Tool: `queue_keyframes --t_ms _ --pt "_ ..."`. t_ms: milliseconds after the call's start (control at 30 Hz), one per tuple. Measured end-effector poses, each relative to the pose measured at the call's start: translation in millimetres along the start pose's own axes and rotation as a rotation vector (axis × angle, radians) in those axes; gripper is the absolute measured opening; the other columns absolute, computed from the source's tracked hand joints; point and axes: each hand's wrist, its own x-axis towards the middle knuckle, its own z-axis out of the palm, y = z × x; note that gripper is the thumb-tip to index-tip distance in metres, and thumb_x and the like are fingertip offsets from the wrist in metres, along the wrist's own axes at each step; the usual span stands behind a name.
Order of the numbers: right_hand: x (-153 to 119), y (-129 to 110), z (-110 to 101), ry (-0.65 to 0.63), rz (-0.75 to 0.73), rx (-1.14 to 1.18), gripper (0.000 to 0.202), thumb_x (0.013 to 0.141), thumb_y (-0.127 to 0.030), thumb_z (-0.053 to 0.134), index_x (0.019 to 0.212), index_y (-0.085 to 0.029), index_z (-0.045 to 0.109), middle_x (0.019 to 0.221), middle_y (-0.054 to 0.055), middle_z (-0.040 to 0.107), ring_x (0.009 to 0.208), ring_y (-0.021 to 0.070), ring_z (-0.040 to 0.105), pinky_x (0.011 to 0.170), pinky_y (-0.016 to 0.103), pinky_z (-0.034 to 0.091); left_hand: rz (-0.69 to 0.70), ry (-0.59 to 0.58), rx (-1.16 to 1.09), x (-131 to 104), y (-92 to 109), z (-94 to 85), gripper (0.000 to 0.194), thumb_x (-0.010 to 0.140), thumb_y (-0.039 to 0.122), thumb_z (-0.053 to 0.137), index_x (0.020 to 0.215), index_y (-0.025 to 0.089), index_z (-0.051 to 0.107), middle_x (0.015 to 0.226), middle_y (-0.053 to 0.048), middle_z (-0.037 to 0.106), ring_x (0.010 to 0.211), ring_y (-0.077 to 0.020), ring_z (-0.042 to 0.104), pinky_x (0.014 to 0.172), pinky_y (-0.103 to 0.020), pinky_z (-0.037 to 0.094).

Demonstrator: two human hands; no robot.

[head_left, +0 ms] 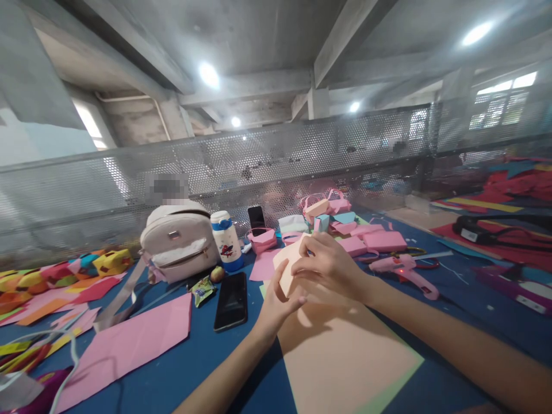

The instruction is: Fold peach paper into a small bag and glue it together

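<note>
My left hand is closed on the lower left side of a folded piece of peach paper. The fingers of my right hand pinch the same piece near its upper right edge, covering part of it. Both hands hold it tilted above a large peach sheet, which lies over a light green sheet. Just beyond my hands are pink paper pieces and small pink paper baskets. A pink glue gun with a lit red light rests right of my right forearm.
Left of my hands lie a black phone, a wrapped snack and a pink sheet. A white backpack and a bottle stand behind them. A perforated metal screen runs along the back.
</note>
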Motion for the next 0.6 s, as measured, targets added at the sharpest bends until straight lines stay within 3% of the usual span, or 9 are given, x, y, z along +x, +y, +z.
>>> queue_keyframes --t_ms 300,600 --pt "-1.4 4.8 1.7 -0.035 -0.097 -0.030 0.029 0.101 -0.026 0.050 0.082 -0.022 0.072 0.081 0.003 0.051 0.080 0.0199 0.043 0.077 0.032 0.034 -0.002 -0.004 0.078 1.3 -2.3 -2.7 0.104 0.061 0.051 0.087 0.148 0.021 0.038 0.157 -0.015 0.035 0.143 -0.0405 0.033 0.112 -0.051 0.038" --pt "-0.6 4.6 2.0 -0.047 -0.114 -0.053 0.027 0.100 -0.021 0.050 0.081 -0.021 0.068 0.082 0.003 0.052 0.081 0.0193 0.045 0.078 0.032 0.035 0.006 -0.019 0.049 -0.7 4.1 0.4 0.099 0.063 0.048 0.086 0.147 0.022 0.041 0.154 -0.016 0.041 0.143 -0.0411 0.034 0.109 -0.053 0.042"
